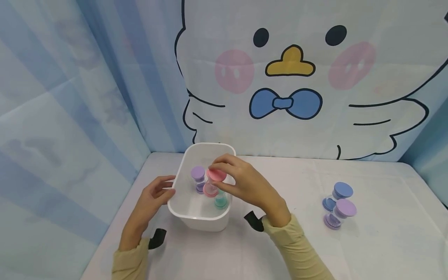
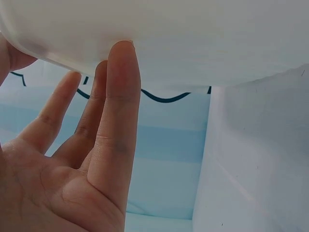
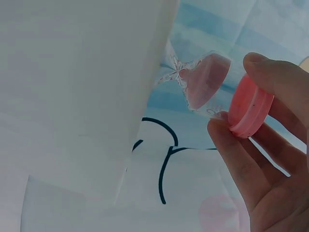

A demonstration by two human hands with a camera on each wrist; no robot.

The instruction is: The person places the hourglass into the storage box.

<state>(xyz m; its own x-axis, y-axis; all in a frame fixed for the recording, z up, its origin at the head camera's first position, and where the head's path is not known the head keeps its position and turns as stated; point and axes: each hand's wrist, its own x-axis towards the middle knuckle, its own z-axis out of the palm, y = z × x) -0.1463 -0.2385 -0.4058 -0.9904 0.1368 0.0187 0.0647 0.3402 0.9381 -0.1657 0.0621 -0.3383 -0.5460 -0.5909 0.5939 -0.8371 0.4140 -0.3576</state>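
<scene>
A pink sand timer [image 1: 210, 189] is tilted over the white bin [image 1: 177, 206], its pink end cap pinched between the thumb and fingers of my right hand [image 1: 245, 181]. In the right wrist view, pink sand shows in the clear bulb of the timer [image 3: 205, 82]. Inside the bin stand a purple sand timer [image 1: 198, 179] and a teal sand timer [image 1: 221, 200], the teal one partly hidden behind the pink one. My left hand [image 1: 150, 200] is at the bin's left rim. Its fingers [image 2: 120, 96] stretch up against the outer wall in the left wrist view.
On the white table [image 1: 280, 249] to the right, a blue sand timer [image 1: 337, 195] and a second purple sand timer [image 1: 340, 213] stand close together. A printed cloth backdrop [image 1: 217, 124] hangs behind the table, with a blue curtain [image 1: 63, 136] at the left.
</scene>
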